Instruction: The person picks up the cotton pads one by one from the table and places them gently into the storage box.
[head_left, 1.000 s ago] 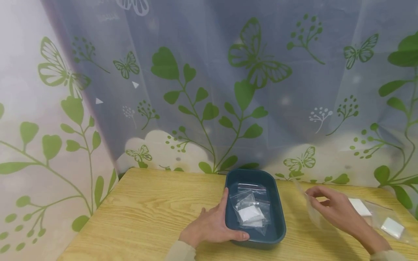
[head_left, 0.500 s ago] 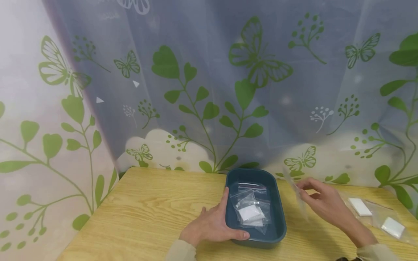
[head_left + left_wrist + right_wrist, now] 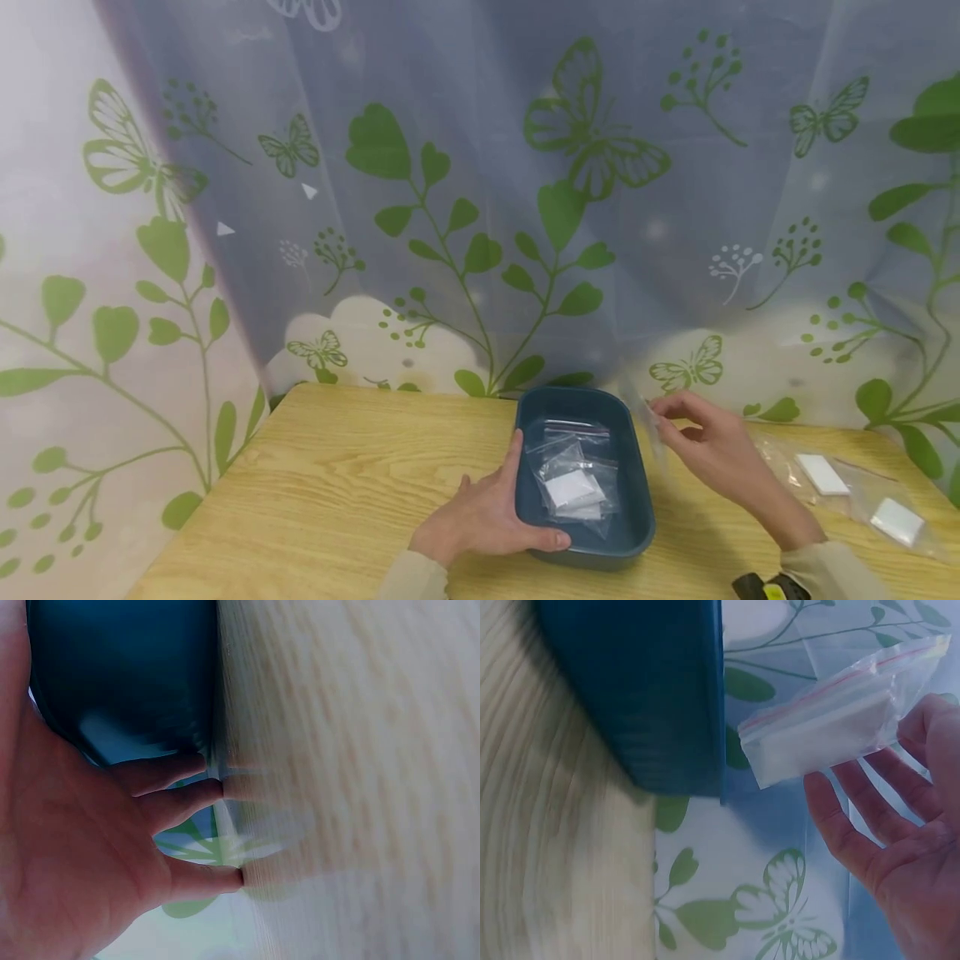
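Bagging work is judged to be partway through. Two or three filled zip bags (image 3: 573, 483) already lie in the blue tray (image 3: 641, 533), just beside the left hand (image 3: 480, 521), whose thumb is laid along the tray's near rim and whose straight fingers are pressed against its left wall and the wooden table (image 3: 337, 492), so nothing is clasped by it. A clear zip bag (image 3: 840, 712) with a red seal line is pinched at one edge by the right hand (image 3: 712, 450); the other fingers are spread loosely beneath it (what it holds, if anything, cannot be made out). The bag is held above the tray's right rim, not yet inside. Behind that hand's wrist, two more white pads in clear bags (image 3: 855, 492) are left on the table, so this bag and those appear to remain.
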The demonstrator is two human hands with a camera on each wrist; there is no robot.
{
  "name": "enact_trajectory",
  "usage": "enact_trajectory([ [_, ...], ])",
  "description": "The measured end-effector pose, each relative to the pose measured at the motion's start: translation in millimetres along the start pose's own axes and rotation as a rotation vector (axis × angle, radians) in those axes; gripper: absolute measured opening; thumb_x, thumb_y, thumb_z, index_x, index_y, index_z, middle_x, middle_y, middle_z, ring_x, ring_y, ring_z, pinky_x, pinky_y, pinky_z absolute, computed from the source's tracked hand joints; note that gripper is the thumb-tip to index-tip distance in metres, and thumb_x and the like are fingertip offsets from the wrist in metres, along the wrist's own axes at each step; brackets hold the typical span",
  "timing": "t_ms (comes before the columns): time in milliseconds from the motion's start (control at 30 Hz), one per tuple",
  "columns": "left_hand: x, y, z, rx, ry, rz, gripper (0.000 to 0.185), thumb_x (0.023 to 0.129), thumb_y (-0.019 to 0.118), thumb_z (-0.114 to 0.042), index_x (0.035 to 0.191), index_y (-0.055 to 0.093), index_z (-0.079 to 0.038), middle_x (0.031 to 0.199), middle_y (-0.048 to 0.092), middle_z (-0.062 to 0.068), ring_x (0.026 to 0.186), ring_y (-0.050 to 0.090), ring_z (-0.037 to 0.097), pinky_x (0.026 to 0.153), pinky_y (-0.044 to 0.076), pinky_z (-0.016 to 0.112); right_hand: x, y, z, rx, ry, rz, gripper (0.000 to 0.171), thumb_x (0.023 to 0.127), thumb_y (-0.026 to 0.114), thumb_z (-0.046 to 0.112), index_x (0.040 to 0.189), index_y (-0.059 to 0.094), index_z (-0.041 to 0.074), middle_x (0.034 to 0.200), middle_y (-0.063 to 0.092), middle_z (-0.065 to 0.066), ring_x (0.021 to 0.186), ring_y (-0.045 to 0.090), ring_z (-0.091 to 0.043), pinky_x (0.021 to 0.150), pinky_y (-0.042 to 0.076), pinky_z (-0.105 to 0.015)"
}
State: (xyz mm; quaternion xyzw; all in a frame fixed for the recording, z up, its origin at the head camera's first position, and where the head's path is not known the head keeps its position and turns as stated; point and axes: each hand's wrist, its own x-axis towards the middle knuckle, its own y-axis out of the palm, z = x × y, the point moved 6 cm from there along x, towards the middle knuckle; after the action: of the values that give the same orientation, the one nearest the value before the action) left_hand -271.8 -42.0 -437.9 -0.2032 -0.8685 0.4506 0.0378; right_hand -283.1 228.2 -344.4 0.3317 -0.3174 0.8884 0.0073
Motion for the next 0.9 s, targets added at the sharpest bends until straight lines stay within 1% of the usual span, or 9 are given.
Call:
enact_trajectory([
  [100,0.6,0.0,0.7,-0.008,0.001,0.004,0.141,0.069,0.075,-0.080,0.165,-0.012,-0.026,0.161,0.043,0.014,0.146,0.046,0.037,0.122,0.017,0.070,5,6,4,0.024,0.017,0.012,0.015,0.093,0.070,-0.003,0.099,0.071,0.011,0.106,0.075,-0.012,0.091,0.063,0.010,0.070,0.058,-0.017],
  [200,1.4,0.1,2.0,-0.012,0.000,0.012,0.140,0.070,0.075,-0.080,0.165,-0.012,-0.026,0.162,0.043,0.014,0.146,0.045,0.037,0.122,0.017,0.071,8,11,9,0.046,0.018,0.021,0.014,0.094,0.070,-0.003,0.100,0.071,0.010,0.106,0.075,-0.012,0.091,0.064,0.009,0.071,0.059,-0.018],
  [400,2.0,-0.7,3.7,-0.019,-0.002,0.016,0.140,0.069,0.075,-0.080,0.165,-0.012,-0.026,0.162,0.042,0.014,0.146,0.045,0.037,0.122,0.017,0.071,12,26,16,0.081,0.003,0.052,0.013,0.095,0.069,-0.001,0.100,0.070,0.011,0.101,0.074,-0.007,0.090,0.065,0.007,0.069,0.060,-0.021],
  [567,2.3,0.3,3.5,-0.028,-0.002,0.029,0.140,0.070,0.074,-0.081,0.165,-0.012,-0.026,0.162,0.042,0.014,0.146,0.046,0.036,0.121,0.016,0.073,9,41,14,0.062,-0.005,0.101,0.014,0.097,0.068,0.003,0.100,0.069,0.017,0.095,0.072,0.001,0.085,0.062,0.005,0.062,0.057,-0.023],
  [700,2.8,1.5,3.8,-0.035,-0.006,0.039,0.139,0.070,0.073,-0.082,0.165,-0.013,-0.027,0.162,0.042,0.013,0.146,0.046,0.035,0.120,0.016,0.073,8,51,12,0.008,-0.063,0.111,0.018,0.094,0.069,0.000,0.097,0.068,0.018,0.088,0.070,0.007,0.079,0.062,0.003,0.057,0.054,-0.022],
  [833,3.5,0.8,4.7,-0.027,-0.017,0.040,0.139,0.070,0.073,-0.082,0.165,-0.014,-0.028,0.163,0.041,0.010,0.146,0.047,0.034,0.120,0.016,0.073,9,61,12,-0.041,-0.137,0.138,0.019,0.092,0.070,-0.003,0.095,0.067,0.016,0.089,0.070,0.008,0.082,0.067,-0.001,0.060,0.056,-0.023],
  [900,4.2,-0.1,4.6,-0.021,-0.017,0.040,0.139,0.070,0.072,-0.082,0.164,-0.014,-0.028,0.163,0.041,0.010,0.145,0.048,0.034,0.120,0.017,0.073,11,65,14,-0.067,-0.165,0.147,0.019,0.090,0.070,-0.003,0.094,0.067,0.015,0.089,0.071,0.007,0.082,0.070,-0.005,0.062,0.058,-0.026],
])
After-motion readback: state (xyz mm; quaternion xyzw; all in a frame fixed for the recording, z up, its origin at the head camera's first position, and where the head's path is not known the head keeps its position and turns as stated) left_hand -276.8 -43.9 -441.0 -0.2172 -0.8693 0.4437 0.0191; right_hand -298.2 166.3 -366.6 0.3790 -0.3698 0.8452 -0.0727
